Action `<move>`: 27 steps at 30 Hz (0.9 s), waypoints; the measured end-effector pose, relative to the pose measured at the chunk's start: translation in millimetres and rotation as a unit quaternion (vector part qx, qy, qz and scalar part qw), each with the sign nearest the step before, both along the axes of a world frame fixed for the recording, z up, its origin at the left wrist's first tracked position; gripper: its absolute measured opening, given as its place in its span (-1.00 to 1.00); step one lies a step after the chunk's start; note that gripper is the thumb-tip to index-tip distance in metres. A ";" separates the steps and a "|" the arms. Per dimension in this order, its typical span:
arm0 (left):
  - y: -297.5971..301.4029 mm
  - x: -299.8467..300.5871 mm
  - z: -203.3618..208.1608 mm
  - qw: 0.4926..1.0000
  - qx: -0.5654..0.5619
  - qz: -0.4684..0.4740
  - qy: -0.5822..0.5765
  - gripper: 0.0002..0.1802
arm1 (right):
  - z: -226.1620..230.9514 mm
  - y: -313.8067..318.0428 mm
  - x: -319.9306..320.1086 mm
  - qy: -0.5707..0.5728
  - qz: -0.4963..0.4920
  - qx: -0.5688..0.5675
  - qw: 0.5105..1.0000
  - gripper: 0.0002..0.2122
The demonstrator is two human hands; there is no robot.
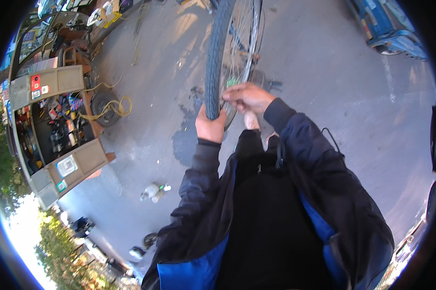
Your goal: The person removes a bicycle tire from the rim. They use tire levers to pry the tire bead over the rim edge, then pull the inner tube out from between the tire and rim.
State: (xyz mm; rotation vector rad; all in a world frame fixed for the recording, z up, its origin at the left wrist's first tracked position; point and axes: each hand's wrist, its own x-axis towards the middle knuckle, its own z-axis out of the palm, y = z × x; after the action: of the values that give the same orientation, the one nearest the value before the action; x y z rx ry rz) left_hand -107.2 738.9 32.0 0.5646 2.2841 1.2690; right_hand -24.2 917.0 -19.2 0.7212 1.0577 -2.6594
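A bicycle wheel with a black treaded tire [217, 53] stands upright before me, its spokes [235, 48] and silver rim [253, 41] showing beyond. My left hand [211, 126] is wrapped round the near part of the tire from below. Just to its right, my right hand [251, 98] is held against the inner side of the wheel, fingers pinched together near the rim. Whatever lies between those fingertips is too small to make out. Behind the right fingers a small green thing [232, 82] shows among the spokes.
At the left stands an opened metal tool cabinet [58, 79] full of tools. Beside it are a dark tire [105, 109] and a coiled yellow hose [123, 106]. Plastic bottles [155, 192] lie on the grey ground. A blue vehicle [389, 29] is at the far right.
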 end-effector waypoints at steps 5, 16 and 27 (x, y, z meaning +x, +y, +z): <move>3.8 -2.2 -0.9 0.998 0.042 -0.021 0.048 -0.77 | -0.1 2.3 -8.4 -0.041 -0.008 -0.017 0.999 -0.85; 6.7 0.2 1.2 0.998 0.005 0.025 0.051 -0.80 | -10.4 20.3 -18.9 -0.004 0.130 -0.071 0.989 -0.90; 16.2 11.4 5.4 0.988 -0.100 0.081 0.083 -0.66 | -23.2 45.1 -30.6 0.022 0.198 -0.083 0.976 -0.90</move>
State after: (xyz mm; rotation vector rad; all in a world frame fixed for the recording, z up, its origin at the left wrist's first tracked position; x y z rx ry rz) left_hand -95.8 755.1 37.4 0.4361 2.6053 1.0809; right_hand -54.8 962.1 -42.3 0.3716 0.8670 -2.3892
